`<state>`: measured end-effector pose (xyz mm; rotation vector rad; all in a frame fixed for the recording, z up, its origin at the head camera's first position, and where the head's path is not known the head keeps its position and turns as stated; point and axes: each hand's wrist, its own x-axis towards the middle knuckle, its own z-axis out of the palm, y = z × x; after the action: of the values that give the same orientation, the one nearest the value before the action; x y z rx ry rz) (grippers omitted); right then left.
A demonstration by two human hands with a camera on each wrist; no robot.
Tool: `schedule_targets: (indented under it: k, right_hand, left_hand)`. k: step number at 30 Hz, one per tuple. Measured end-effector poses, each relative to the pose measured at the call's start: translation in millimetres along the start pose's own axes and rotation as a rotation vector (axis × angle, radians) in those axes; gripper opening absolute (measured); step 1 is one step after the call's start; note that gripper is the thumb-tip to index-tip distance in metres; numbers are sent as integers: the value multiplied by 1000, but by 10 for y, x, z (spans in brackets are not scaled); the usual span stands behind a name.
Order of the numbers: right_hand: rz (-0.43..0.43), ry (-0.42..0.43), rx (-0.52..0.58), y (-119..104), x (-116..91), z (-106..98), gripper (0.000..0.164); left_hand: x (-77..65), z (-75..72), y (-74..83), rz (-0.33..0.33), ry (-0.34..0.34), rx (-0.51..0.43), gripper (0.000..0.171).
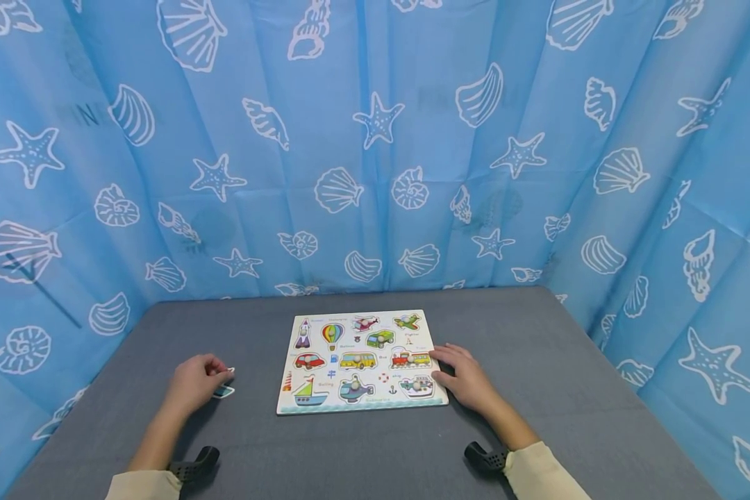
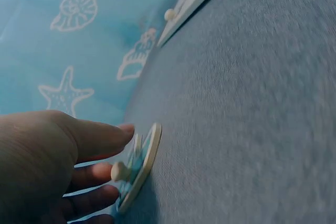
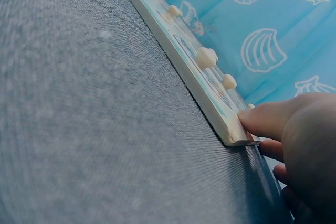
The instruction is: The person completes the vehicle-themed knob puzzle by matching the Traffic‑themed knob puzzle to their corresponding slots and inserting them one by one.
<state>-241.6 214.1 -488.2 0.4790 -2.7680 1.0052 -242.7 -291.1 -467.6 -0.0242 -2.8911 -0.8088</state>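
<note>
On the grey table lies a wooden puzzle board [image 1: 362, 403] with several knobbed vehicle pieces. My right hand [image 1: 465, 378] holds its right edge: in the right wrist view the thumb [image 3: 265, 119] lies on the board's top near the corner, with the other fingers beside the edge. Left of the board, my left hand [image 1: 190, 385] is at a loose puzzle piece [image 1: 223, 392], pale-rimmed with blue on it. The left wrist view shows its round knob [image 2: 121, 172] close to the fingertips, while the thumb stands apart from it. The piece's full picture is hidden.
A blue curtain [image 1: 375, 173] with white shells and starfish hangs behind the table and along its sides. Each wrist wears a black band [image 1: 194, 467] with a curved part. The grey tabletop [image 1: 350, 455] extends in front of the board.
</note>
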Motion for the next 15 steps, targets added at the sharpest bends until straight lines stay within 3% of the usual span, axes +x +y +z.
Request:
schedule_targets:
  k: [10,15]
  right_hand:
    - [17,1,-4,-10,-7,-1,40]
    - [10,1,-2,0,3,6,39]
  left_hand:
    - [-31,-77,-164,1,-34,-49,18]
    - [-53,-113,-202,-38,-60,-85,22]
